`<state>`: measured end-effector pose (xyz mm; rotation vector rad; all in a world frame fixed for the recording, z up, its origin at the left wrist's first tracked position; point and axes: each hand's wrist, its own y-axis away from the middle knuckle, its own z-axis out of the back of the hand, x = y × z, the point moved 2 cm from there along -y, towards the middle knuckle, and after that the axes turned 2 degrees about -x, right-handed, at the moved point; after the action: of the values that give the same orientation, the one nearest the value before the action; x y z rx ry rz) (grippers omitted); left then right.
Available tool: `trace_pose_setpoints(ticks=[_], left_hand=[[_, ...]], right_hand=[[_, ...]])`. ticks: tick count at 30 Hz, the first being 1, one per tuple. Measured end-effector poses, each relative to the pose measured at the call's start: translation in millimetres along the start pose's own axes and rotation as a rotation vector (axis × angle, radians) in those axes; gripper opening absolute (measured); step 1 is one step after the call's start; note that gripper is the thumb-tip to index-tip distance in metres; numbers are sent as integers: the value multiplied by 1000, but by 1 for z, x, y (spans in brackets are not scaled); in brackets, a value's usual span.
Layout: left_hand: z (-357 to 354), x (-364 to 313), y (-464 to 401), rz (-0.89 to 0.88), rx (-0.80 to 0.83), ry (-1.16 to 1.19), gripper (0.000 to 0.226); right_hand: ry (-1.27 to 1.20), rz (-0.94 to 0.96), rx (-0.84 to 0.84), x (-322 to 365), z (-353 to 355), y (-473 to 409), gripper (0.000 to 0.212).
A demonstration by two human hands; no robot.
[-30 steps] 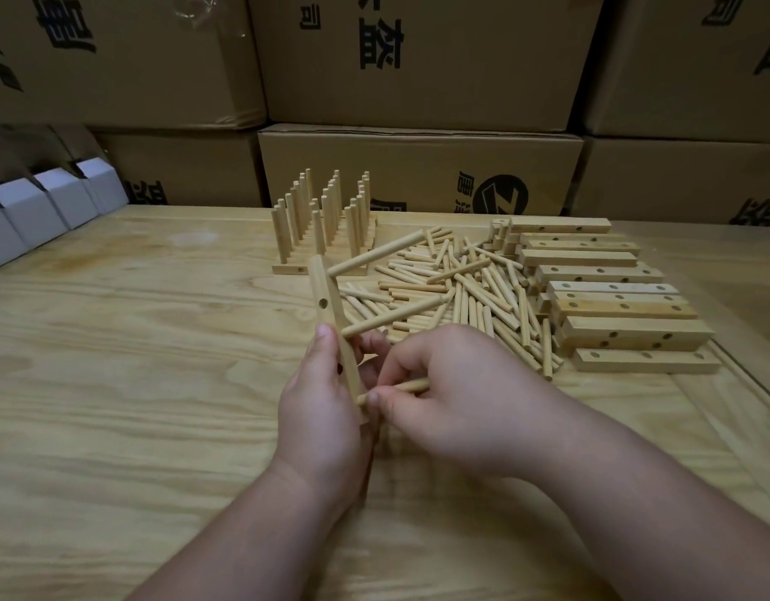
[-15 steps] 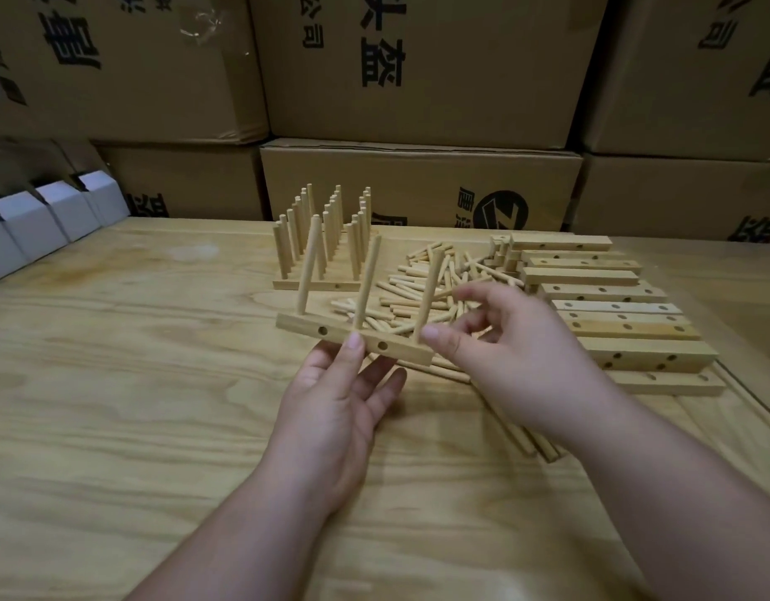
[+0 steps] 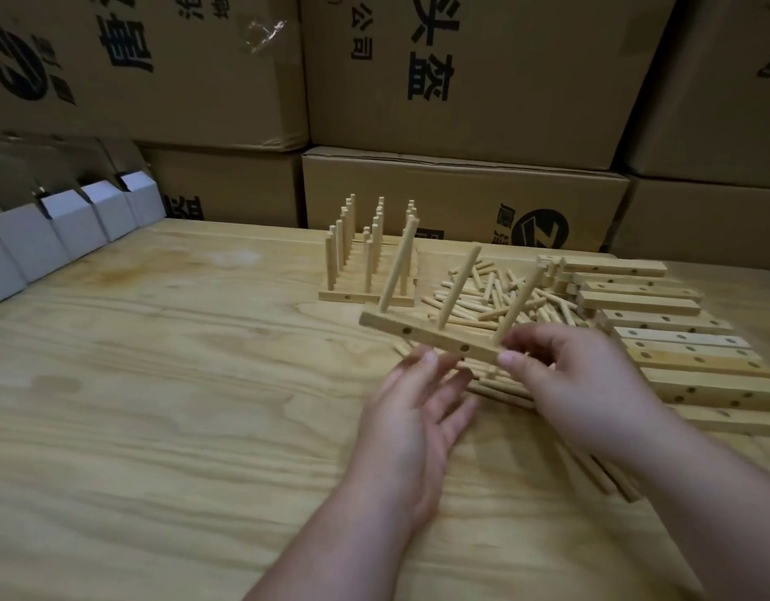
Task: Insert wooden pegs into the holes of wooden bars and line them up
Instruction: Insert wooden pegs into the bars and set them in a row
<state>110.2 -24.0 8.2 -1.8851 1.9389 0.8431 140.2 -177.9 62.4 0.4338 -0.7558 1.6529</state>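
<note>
A wooden bar (image 3: 435, 340) with three pegs (image 3: 454, 292) standing in its holes is held above the tabletop (image 3: 158, 383), pinched at its right end by the fingers (image 3: 511, 358) of the right hand (image 3: 591, 383), presumably so it can be carried to the finished row (image 3: 368, 262) behind. The left hand (image 3: 411, 422) is seen released, fingers straight, just beneath the bar, seemingly to steady it. The bar looks pale, with two side holes visible; its pegs lean slightly rightward. Loose pegs (image 3: 496, 297) and empty bars (image 3: 678, 336) lie to the right
</note>
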Motion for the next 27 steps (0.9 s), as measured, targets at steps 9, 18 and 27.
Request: trace_pose_setpoints(ticks=[9,18,27], left_hand=[[-1,-2,-3,84,-59,24,25],[-2,-1,-2,106,-79,22,27],[-2,-2,0,117,-79,5,32]], right_hand=[[89,37,16,33,-46,-114,25],[243,30,141,32,-102,-140,25],[311,-17,74,30,-107,-138,18]])
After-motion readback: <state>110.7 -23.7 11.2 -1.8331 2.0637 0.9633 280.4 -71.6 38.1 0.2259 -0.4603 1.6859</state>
